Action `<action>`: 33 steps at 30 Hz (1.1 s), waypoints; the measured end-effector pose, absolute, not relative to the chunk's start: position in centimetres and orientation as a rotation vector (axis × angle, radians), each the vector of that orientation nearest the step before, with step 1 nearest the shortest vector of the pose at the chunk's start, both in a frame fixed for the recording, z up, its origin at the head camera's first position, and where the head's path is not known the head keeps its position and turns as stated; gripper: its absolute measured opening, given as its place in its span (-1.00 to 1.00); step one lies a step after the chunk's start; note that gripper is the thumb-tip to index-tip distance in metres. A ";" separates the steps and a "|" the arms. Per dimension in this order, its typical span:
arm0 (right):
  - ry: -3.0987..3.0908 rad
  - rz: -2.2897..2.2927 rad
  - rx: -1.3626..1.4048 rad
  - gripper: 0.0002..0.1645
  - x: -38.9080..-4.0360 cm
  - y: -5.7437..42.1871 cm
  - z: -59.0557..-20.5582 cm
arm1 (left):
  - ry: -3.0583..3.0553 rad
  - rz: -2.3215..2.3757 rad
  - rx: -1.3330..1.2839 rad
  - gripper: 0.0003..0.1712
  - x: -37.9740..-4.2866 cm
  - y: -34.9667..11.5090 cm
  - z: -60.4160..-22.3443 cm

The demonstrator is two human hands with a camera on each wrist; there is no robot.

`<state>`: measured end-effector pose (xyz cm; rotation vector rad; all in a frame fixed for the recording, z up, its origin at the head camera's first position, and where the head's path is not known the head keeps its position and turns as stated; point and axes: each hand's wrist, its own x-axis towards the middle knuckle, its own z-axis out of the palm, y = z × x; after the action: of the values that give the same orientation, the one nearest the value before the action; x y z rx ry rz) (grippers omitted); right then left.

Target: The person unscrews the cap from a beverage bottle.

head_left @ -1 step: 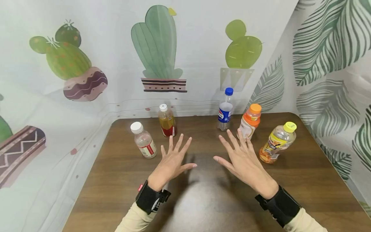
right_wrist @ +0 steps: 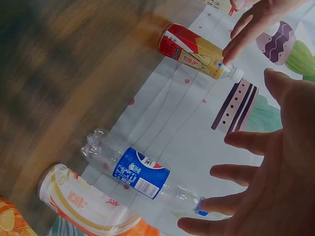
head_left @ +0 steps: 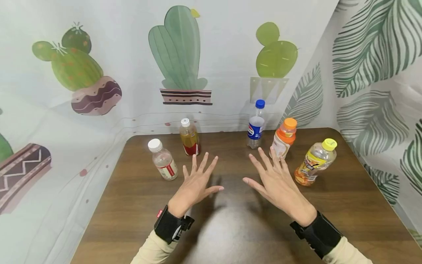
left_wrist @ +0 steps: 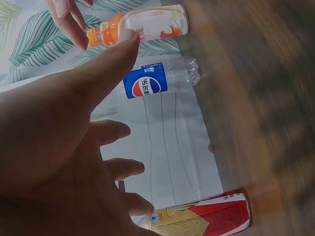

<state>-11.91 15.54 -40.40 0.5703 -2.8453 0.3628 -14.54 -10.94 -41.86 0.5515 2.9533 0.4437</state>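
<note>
Bright in the head view, with white shine and soft shadows on the table. Darker and a bit fuzzy in both wrist views.

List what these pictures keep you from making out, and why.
Head: fine print on the clear white-capped bottle, too small.
Left wrist: top of the blue-labelled bottle, behind the left hand.
Right wrist: most of the yellow-capped bottle, cut off at the lower-left corner.
</note>
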 end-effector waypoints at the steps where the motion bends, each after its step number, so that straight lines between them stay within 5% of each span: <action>1: -2.848 0.360 0.569 -0.12 -11.9 15.6 -40.5 | 2.949 0.444 0.550 0.10 -14.6 -10.9 -41.9; 15: -2.767 0.350 0.555 -0.24 -11.3 16.6 -39.0 | 2.908 0.474 0.562 0.08 -15.1 -10.2 -42.1; 24: -2.414 0.457 0.562 -0.55 -10.9 19.6 -35.6 | 2.865 0.673 0.743 -0.18 -14.7 -10.5 -42.2; 33: -2.346 0.549 0.129 -0.53 -11.7 25.6 -32.7 | 2.853 0.734 0.838 -0.29 -13.5 -10.7 -42.5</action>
<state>-11.70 25.62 -32.72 0.1293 -2.3460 0.5490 -13.50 -10.73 -42.49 0.8380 2.8532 0.7336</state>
